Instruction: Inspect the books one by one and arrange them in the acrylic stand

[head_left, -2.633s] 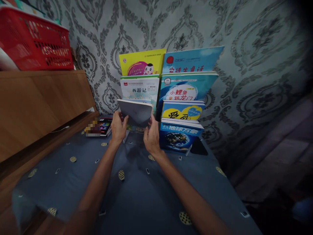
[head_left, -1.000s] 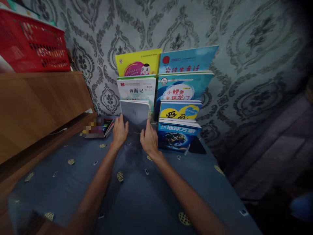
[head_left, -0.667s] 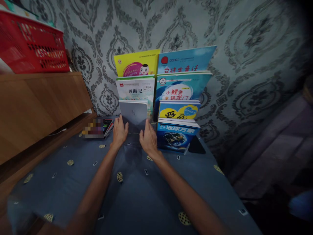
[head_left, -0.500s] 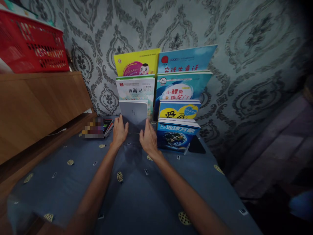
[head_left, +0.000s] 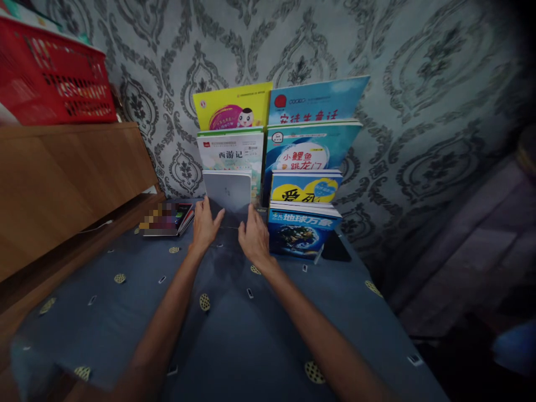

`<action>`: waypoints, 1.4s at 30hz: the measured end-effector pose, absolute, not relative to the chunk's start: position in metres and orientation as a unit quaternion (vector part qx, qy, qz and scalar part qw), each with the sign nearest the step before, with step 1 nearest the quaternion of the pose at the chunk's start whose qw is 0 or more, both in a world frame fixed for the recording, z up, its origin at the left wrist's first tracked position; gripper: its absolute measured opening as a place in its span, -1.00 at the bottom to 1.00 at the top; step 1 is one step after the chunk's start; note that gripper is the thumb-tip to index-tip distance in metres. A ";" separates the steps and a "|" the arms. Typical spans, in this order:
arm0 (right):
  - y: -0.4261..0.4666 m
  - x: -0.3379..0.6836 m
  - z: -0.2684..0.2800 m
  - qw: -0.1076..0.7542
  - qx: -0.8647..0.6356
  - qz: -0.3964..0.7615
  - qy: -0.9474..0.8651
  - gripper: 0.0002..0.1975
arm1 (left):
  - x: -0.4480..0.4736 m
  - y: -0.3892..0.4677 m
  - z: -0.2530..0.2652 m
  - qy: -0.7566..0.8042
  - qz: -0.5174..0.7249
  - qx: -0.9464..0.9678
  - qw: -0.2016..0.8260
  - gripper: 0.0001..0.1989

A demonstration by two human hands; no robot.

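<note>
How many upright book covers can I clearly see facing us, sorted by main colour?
Yellow cover: 1
White cover: 1
Grey cover: 1
Blue or teal covers: 4, one partly yellow
Total: 7, leaving out any showing only edges

A gray book point(head_left: 229, 192) with a small dark mark on its cover stands nearly upright, held at its sides between the left hand point(head_left: 205, 226) and the right hand point(head_left: 254, 234). It covers the lower part of a white book point(head_left: 230, 146) behind.
</note>
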State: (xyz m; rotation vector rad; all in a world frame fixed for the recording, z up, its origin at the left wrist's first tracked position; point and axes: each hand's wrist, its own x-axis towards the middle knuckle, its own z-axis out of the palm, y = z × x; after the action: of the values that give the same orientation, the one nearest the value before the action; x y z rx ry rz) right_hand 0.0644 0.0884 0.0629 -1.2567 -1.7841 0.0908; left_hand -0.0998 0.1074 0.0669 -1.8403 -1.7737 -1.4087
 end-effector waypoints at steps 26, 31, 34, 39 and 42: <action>0.097 0.063 0.052 0.485 -0.485 0.048 -0.726 -0.38 | -0.060 0.073 0.092 -0.696 -0.292 -0.643 0.126 -0.31; 0.093 0.061 0.052 0.483 -0.489 0.044 -0.725 -0.43 | -0.060 0.073 0.092 -0.697 -0.289 -0.645 0.125 -0.33; 0.092 0.060 0.052 0.482 -0.490 0.041 -0.726 -0.45 | -0.060 0.073 0.091 -0.696 -0.292 -0.645 0.121 -0.33; 0.093 0.062 0.051 0.504 -0.465 0.026 -0.727 -0.48 | -0.060 0.073 0.091 -0.696 -0.293 -0.644 0.122 -0.32; 0.094 0.064 0.053 0.504 -0.442 0.022 -0.742 -0.48 | -0.061 0.074 0.090 -0.692 -0.296 -0.647 0.122 -0.32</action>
State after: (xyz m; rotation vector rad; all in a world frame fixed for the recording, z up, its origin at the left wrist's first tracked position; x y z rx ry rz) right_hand 0.0640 0.0935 0.0531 -1.0662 -1.7904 0.0543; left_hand -0.0610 0.0737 0.0903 -1.8881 -2.0189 -0.8645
